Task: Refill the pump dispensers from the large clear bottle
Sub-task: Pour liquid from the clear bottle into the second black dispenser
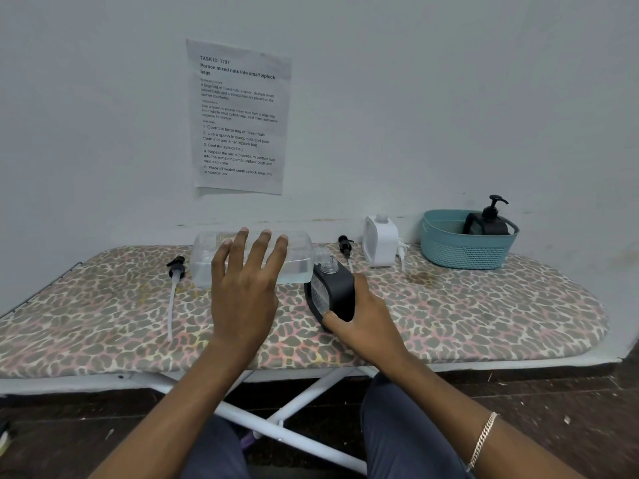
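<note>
On the leopard-print ironing board (484, 316), a loose pump head (175, 271) lies left. Beside it the large clear bottle (207, 261) lies sideways, partly hidden behind the left hand (245, 288), fingers spread. The right hand (363, 323) clasps a black dispenser (333, 292). The wall sheet (240, 115) reads "Portion mixed nuts into small ziplock bags".
</note>
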